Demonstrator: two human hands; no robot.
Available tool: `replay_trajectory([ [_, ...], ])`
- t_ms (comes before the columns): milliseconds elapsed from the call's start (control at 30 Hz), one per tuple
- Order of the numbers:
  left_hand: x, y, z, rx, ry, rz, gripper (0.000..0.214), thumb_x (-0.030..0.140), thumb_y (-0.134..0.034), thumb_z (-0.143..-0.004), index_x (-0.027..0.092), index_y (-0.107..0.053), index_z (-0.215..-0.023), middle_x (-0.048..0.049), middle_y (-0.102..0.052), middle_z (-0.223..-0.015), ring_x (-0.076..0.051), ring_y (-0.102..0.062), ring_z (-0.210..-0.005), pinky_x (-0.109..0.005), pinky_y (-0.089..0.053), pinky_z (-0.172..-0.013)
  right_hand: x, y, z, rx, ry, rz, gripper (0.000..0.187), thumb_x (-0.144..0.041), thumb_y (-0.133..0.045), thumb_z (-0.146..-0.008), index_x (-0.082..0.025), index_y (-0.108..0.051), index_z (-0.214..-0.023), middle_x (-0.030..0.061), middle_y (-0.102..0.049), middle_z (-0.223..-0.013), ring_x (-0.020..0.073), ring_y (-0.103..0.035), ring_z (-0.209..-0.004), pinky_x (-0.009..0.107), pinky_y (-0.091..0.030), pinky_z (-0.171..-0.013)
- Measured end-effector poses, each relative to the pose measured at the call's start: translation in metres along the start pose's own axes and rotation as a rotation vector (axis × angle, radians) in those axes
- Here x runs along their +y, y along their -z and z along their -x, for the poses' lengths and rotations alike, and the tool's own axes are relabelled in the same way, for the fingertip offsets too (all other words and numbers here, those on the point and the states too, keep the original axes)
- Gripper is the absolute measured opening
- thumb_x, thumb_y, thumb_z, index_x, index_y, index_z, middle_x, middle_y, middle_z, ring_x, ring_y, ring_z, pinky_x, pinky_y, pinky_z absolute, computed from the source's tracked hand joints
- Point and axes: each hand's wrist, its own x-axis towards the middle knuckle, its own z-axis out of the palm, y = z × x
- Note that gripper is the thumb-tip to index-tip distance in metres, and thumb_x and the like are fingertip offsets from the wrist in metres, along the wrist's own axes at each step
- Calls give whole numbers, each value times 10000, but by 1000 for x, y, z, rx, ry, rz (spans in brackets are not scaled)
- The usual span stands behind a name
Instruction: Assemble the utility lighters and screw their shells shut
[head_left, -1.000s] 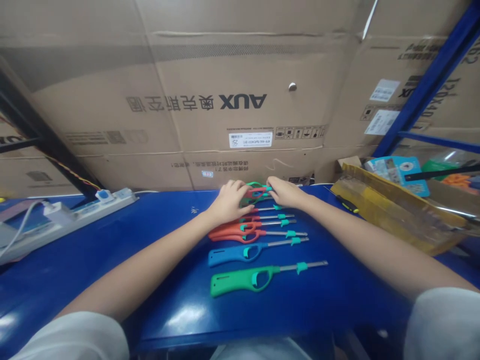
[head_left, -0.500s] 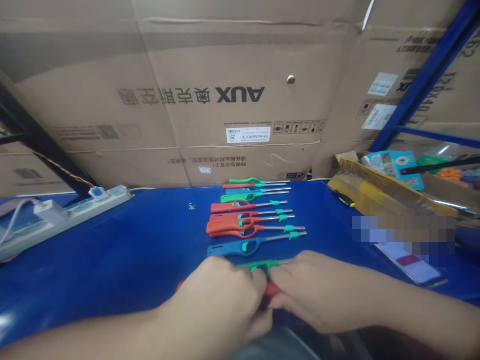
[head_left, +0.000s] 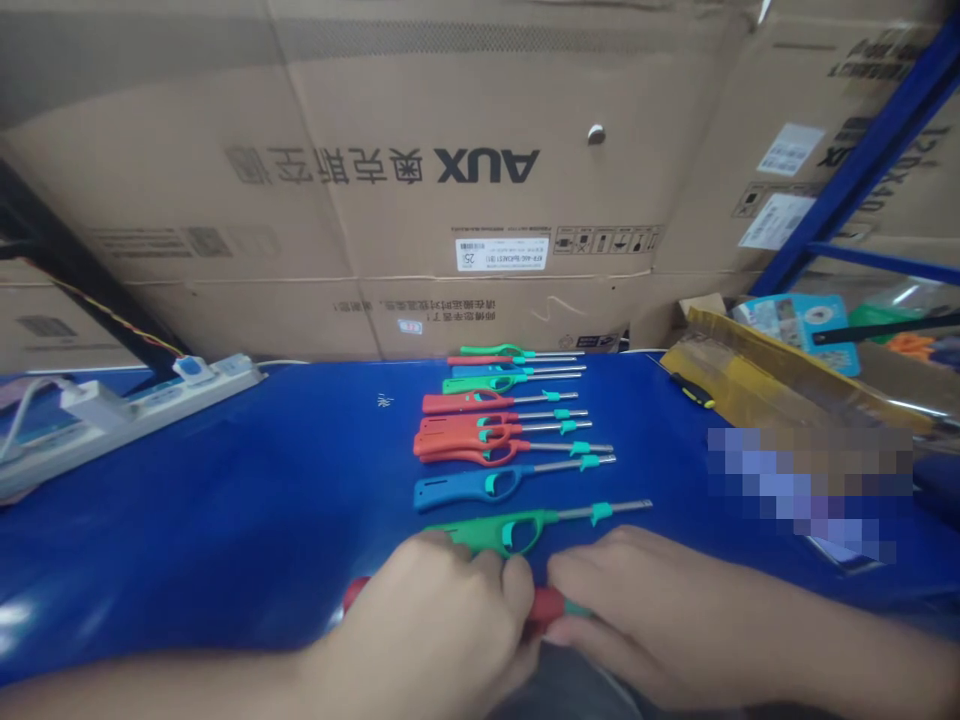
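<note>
A red gas lighter [head_left: 546,606] lies across the near edge of the table, mostly covered by my fingers. My left hand [head_left: 439,605] is wrapped round its handle, whose rounded end shows past the wrist. At the other end my right hand [head_left: 637,600] pinches the front, where a teal piece [head_left: 576,608] shows by the fingertips; the lighter's metal tube is hidden. Just beyond my hands lies a green lighter [head_left: 487,532] with a teal clip on its tube. Farther back come a blue lighter [head_left: 465,488] and a cluster of red lighters [head_left: 450,440].
More lighters [head_left: 480,383] continue the row towards the cardboard wall [head_left: 360,230]. A power strip [head_left: 157,415] runs along the left. To the right are a yellow-and-black tool [head_left: 691,391], a taped carton [head_left: 780,385] and a partly blurred phone [head_left: 847,553].
My right hand has shifted slightly right relative to the left, baring more of the red lighter's front and the teal piece. The green lighter's tube is now uncovered.
</note>
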Motion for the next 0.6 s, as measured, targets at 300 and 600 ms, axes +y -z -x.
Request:
replay_trajectory([
  [300,-32,33,-27,-91,66,273,168,307,-662,-844,216,-657,-703,-14,-700,-650,-193,-646,-542,-273,-348,-472,-3,28,-17,-14,-36,93,154,-192,-465,-967,-204,-602,-900,27,-667,-811,147,-523,-565,287,-254,-513],
  [600,-5,38,-11,-242,113,92,205,346,-697,-851,220,-679,-691,-23,-704,-593,-224,-635,-458,-331,-182,-414,-16,5,6,95,190,293,173,-207,-620,-840,-242,-471,-759,-10,-555,-716,169,-442,-541,326,-145,-488],
])
